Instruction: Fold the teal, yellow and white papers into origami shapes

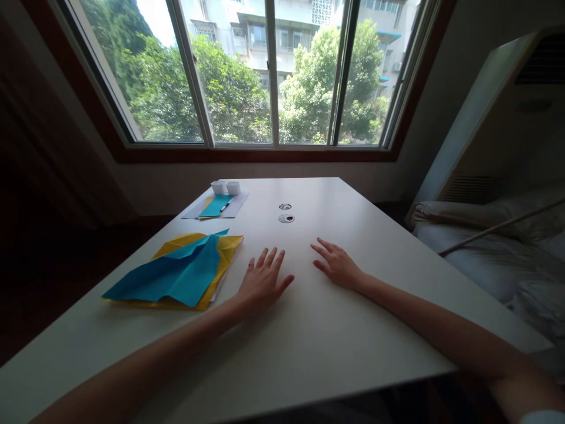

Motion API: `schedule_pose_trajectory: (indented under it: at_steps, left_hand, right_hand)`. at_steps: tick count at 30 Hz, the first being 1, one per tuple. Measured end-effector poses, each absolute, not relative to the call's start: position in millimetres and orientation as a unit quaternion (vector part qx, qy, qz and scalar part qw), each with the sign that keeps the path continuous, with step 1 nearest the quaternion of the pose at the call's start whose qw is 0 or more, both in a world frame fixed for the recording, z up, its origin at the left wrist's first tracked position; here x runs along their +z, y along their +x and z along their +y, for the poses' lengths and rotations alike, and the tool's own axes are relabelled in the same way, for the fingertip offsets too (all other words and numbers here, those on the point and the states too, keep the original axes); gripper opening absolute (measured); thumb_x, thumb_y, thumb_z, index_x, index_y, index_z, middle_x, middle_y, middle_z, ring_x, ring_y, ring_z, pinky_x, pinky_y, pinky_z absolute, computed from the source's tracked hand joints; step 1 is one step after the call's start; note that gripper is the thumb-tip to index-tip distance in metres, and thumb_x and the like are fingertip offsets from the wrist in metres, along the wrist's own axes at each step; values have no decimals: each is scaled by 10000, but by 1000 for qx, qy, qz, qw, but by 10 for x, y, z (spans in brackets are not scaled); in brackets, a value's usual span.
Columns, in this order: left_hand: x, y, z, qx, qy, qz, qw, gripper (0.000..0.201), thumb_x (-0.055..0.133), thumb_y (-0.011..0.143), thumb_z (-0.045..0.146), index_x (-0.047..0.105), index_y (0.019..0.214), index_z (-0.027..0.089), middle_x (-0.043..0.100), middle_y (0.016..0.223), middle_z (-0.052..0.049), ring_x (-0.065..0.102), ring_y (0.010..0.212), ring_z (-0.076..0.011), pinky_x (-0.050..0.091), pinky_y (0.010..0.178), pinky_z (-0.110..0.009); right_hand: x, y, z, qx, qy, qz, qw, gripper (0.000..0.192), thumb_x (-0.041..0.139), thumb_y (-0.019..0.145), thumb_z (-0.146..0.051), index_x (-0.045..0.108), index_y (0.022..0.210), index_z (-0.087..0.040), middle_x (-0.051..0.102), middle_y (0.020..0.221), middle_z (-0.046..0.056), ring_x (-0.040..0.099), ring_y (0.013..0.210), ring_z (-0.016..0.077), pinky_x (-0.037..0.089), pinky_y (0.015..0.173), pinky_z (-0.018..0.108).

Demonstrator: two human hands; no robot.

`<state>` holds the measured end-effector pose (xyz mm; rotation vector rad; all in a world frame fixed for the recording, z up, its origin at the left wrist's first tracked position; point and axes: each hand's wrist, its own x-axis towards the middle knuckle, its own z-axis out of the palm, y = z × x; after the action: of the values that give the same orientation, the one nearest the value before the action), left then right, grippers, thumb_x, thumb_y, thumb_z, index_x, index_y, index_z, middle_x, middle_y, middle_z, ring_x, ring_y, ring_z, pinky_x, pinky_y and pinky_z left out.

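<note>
Head view: my left hand (263, 281) lies flat on the white table (335, 330), fingers spread, holding nothing; my right hand (338, 265) lies likewise, palm down and empty, near it. Blue paper (176, 275) rests on yellow paper (227, 250) just left of the left hand, not touching it; judged step: hands at rest ahead of paper work; the next move would call for reaching left to the top sheet.
</note>
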<state>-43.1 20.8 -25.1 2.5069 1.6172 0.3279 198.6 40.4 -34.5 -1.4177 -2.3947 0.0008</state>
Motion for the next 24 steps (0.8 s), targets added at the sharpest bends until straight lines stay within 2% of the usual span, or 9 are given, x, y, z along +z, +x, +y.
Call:
schedule_pose_trajectory:
  at_steps: [2,7,15,24]
  left_hand:
    - [-300,-437,243,97,837,532,86,810,271,797,705,196,1434,210,126,1502,-118,54,1368,-348,74,1046,-590]
    - [-339,-418,299,49,839,531,113,848,251,766,746,240,1423,209,133,1494,-143,64,1363,-364,76,1030,-607]
    - [-351,-436,274,73,842,526,96,824,256,775,736,270,1413,216,176,1484,-151,112,1356,-368,117,1024,-603]
    - [-357,-455,289,71,844,521,103,827,255,773,740,259,1418,222,164,1488,-140,94,1360,-362,121,1026,-605]
  right_hand:
    - [-347,1996,426,25,-498,-857,134,607,296,892,-538,329,1391,-193,252,1466,131,277,1321,280,253,1053,454]
    - [-310,2015,439,77,-472,-877,42,763,291,810,-690,219,1429,-251,186,1489,104,168,1358,299,138,1079,498]
    - [-286,2009,419,85,-471,-877,45,767,299,805,-697,217,1429,-259,181,1489,103,161,1359,303,139,1077,499]
    - [-278,2003,413,76,-472,-877,49,756,300,809,-690,235,1425,-257,195,1486,101,195,1349,309,164,1074,490]
